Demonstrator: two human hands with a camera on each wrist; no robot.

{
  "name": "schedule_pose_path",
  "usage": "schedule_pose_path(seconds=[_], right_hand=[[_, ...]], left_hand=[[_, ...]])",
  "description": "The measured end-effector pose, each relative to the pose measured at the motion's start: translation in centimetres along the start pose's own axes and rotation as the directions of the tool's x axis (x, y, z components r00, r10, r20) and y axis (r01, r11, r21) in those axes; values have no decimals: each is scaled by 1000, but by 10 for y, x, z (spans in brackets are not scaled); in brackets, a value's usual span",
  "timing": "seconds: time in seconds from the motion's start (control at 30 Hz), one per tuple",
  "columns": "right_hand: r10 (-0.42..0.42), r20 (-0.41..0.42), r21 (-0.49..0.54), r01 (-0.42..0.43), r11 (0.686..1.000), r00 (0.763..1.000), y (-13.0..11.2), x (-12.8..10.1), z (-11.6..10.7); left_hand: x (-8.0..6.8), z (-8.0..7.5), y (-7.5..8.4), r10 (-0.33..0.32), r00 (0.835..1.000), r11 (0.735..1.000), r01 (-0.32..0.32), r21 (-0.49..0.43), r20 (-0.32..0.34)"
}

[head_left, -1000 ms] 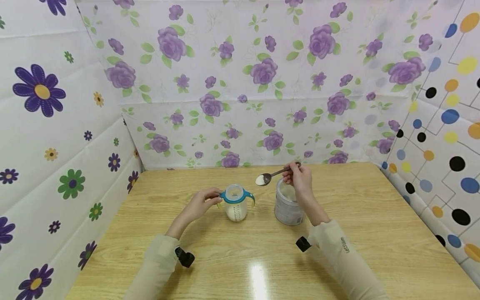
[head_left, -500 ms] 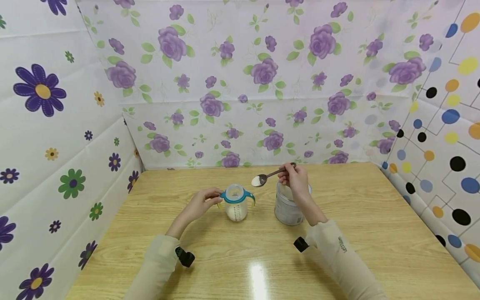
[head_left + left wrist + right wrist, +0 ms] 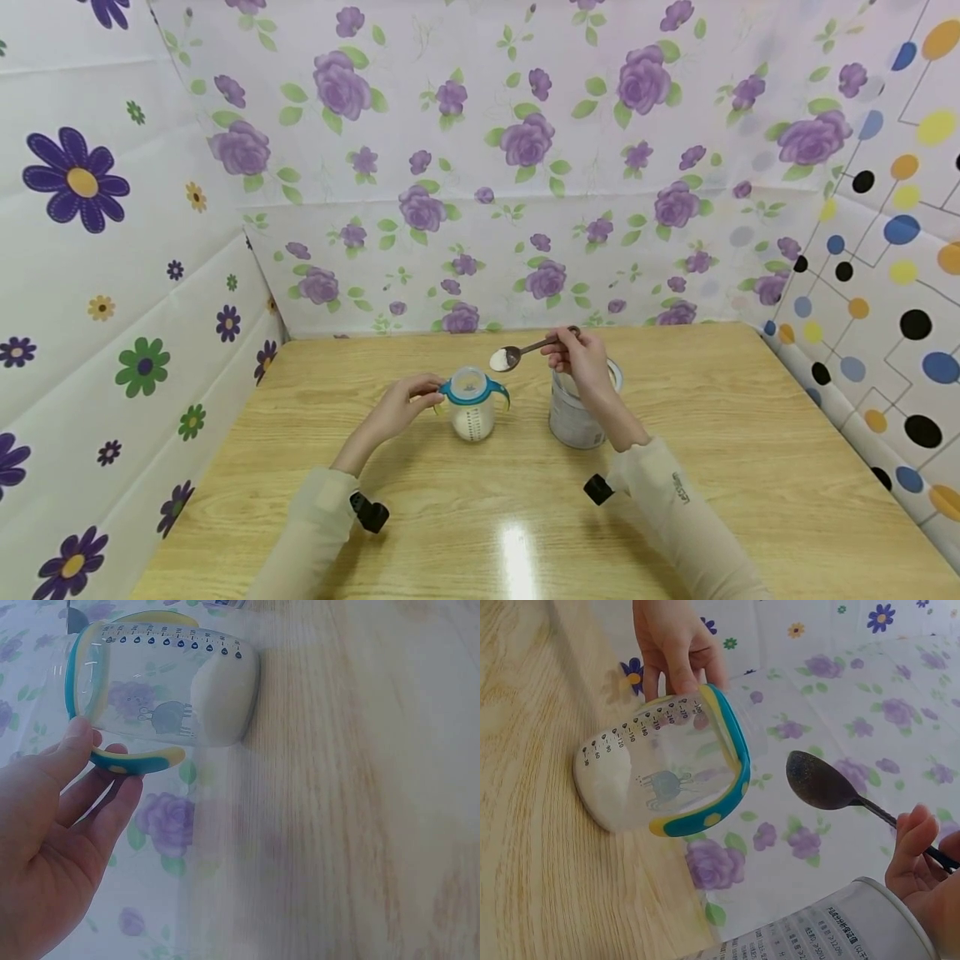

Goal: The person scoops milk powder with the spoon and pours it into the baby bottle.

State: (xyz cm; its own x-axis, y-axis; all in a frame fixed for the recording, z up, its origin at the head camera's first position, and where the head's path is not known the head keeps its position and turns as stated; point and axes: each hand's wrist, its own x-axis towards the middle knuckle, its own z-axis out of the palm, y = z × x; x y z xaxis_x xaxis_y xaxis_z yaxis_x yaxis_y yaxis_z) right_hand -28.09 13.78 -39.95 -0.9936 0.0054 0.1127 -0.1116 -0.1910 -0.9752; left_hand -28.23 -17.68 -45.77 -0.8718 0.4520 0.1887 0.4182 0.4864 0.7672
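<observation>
The right hand [image 3: 583, 360] pinches a spoon [image 3: 517, 354] of white powder, handle running back to the grip, bowl just right of the baby bottle [image 3: 472, 405] mouth and above it. The left hand [image 3: 401, 408] grips the bottle's handle on the wooden table [image 3: 750, 467].

Tin [image 3: 832, 930] cut off by bottom edge; right hand [image 3: 926, 862] partly out of frame.
</observation>
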Motion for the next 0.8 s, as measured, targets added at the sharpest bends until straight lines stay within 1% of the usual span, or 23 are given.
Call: schedule_pose_path(seconds=[0.13,0.23,0.43,0.6,0.8], right_hand=[[-4,41,19,3,1000,999,0,0,1],[-5,63,30,3,1000,998,0,0,3],[-18,151,24,14,1000,988,0,-2,5],[-60,229,11,59,998,971,0,-4,8],[-138,311,-36,157,987,940,3,-4,12]], left_hand=[[1,0,0,8,1000,1000,-8,1,-5],[1,0,1,-3,1000,1000,3,-2,-6],[0,0,1,-6,1000,1000,6,-2,-4],[-1,0,1,2,1000,1000,-2,-2,1],[0,0,0,-6,1000,1000,6,-2,2]])
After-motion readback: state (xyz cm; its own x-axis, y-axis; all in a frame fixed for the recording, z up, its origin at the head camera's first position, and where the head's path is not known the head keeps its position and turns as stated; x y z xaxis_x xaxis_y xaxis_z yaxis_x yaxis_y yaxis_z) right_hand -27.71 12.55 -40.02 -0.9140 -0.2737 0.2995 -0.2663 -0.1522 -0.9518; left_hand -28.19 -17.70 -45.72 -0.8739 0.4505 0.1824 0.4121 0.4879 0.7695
